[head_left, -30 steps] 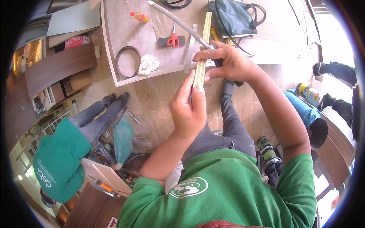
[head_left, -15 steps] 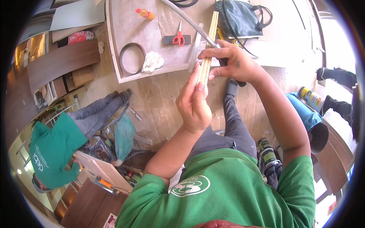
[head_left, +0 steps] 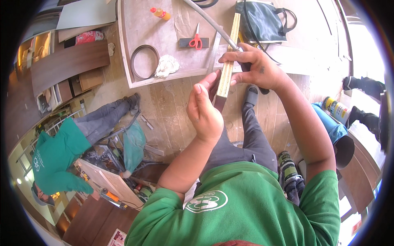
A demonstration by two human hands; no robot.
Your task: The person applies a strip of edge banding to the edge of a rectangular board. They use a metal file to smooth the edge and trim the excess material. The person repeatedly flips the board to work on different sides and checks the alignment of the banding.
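Above the wooden floor, in front of the person's chest, one long narrow wooden strip [head_left: 227, 61] runs from the left hand [head_left: 205, 112] up past the right hand [head_left: 254, 67] toward the work board [head_left: 135, 49]. Two hands are on it: the left one cups the strip's near end, fingers curled beside it and thumb raised; the right one pinches the strip higher up between thumb and fingers. On the board lie one pair of red-handled scissors [head_left: 197, 39], one dark ring [head_left: 144, 61], one crumpled white rag [head_left: 166, 65] and one small orange bottle [head_left: 160, 13]. One dark bag [head_left: 262, 20] sits beyond. A grey tube [head_left: 209, 22] crosses behind the right hand; its lower end is hidden. A co-worker in green [head_left: 57, 160] shows at left, partly cut off.
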